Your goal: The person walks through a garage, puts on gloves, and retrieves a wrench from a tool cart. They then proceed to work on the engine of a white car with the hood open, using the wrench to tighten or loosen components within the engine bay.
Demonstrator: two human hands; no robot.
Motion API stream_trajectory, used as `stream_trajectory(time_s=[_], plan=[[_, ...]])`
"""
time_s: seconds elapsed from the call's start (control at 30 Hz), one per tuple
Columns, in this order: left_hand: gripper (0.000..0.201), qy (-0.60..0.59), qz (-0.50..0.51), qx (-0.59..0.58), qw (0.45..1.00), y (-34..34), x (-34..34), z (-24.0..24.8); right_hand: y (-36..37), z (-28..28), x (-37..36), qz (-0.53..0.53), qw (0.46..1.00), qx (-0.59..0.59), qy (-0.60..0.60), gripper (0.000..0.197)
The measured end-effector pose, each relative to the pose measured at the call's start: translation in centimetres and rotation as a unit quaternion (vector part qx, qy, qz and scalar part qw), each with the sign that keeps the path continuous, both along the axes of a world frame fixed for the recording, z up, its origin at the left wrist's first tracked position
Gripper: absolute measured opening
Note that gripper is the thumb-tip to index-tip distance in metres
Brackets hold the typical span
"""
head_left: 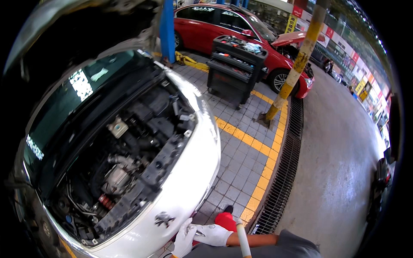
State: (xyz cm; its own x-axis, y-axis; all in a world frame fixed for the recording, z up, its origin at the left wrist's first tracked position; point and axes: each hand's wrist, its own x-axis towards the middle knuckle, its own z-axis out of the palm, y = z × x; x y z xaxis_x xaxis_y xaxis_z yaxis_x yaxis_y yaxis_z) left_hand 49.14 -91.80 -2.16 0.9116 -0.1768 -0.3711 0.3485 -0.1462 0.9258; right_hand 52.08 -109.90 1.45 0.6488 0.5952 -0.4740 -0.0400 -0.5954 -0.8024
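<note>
Both my hands wear white gloves and meet low in the view, beside the front bumper of a white car (195,172). My left hand (183,240) is closed, its fingers bent against a small silver metal tool (199,233). From the right, my right hand (215,234) comes up to the same tool and is closed around it. Gloves hide most of the tool, so its exact kind does not show. Above the hands, the car's hood is raised over the engine (118,178). A pale rod (243,241) crosses in front of my right forearm.
A dark tool cart (230,81) stands ahead, near a red car (215,23) with its hood up. A yellow and white post (292,77) rises at the right. A blue lift column (167,32) is behind the white car. A floor grate (286,172) runs along the tiles.
</note>
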Motion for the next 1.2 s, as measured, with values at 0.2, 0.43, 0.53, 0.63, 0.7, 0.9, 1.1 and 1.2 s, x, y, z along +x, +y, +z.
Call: stream_trajectory(time_s=[0.2,0.43,0.53,0.63,0.7,0.9,1.1,1.2], plan=[[0.041,0.135,0.046,-0.182,0.973,-17.6,7.5,-0.3,-17.4,-1.1,2.7,-0.071,0.981,-0.002,-0.179,0.042],[0.026,0.158,-0.1,-0.216,0.958,-31.4,18.8,2.6,-37.6,5.6,6.6,-0.504,0.857,0.087,-0.065,0.037],[0.049,0.045,-0.196,-0.214,0.956,-36.7,21.8,9.7,-43.7,4.7,8.6,-0.631,0.765,0.092,-0.086,0.034],[0.068,-0.311,-0.332,-0.296,0.84,-43.5,27.7,14.5,-48.7,-1.0,9.5,-0.675,0.721,0.079,-0.136,0.032],[0.062,-0.38,-0.382,-0.325,0.777,-46.7,32.0,15.6,-50.6,-2.2,12.9,-0.667,0.735,0.067,-0.099,0.033],[0.044,-0.334,-0.473,-0.398,0.711,-55.3,45.8,15.7,-55.3,-2.9,27.5,-0.622,0.782,0.009,-0.036,0.034],[0.045,-0.463,-0.296,-0.186,0.814,-59.7,60.6,19.3,-61.6,2.5,44.1,-0.506,0.858,-0.086,-0.018,0.034],[0.056,-0.048,-0.208,-0.294,0.932,-61.1,65.4,16.0,-65.4,0.4,50.8,-0.547,0.835,0.027,-0.058,0.034]])
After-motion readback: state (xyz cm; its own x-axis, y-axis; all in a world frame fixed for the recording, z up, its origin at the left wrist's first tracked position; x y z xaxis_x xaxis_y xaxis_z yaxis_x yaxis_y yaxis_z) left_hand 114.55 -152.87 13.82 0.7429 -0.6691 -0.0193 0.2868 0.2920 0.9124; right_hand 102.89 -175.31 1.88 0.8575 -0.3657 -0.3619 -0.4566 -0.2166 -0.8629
